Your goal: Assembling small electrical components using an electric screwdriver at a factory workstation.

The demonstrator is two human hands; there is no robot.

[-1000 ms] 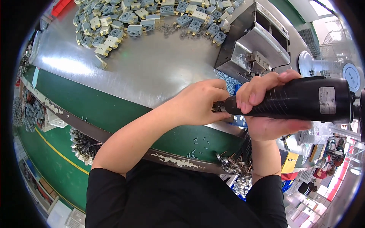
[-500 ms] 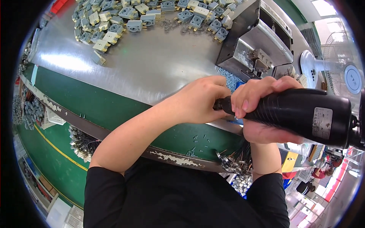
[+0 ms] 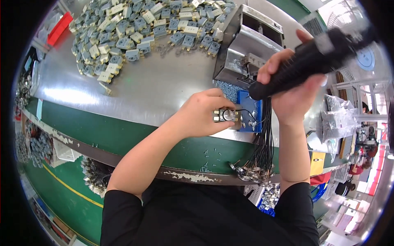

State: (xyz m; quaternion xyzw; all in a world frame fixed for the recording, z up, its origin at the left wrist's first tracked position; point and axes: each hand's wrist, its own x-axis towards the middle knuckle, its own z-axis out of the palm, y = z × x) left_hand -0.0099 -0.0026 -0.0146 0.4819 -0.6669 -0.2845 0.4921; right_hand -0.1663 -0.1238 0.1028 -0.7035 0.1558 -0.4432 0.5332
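Observation:
My left hand (image 3: pixel 203 115) grips a small grey and brass electrical part (image 3: pixel 225 115) against a blue fixture block (image 3: pixel 251 112) at the bench edge. A thin black wire runs from the part. My right hand (image 3: pixel 292 92) holds a black electric screwdriver (image 3: pixel 312 57), raised and tilted above the block, its tip clear of the part. Both forearms come up from the lower edge in black sleeves.
A large heap of grey and cream parts (image 3: pixel 139 28) covers the far metal bench top (image 3: pixel 156 86). A metal box-like machine (image 3: pixel 248 47) stands behind the block. A bundle of black wires (image 3: pixel 262 151) hangs over the green bench front (image 3: pixel 123 135). A red bin (image 3: pixel 59 28) sits far left.
My right hand has lifted the screwdriver up and away from the part, tilting it. My left hand stays on the part, which is now uncovered.

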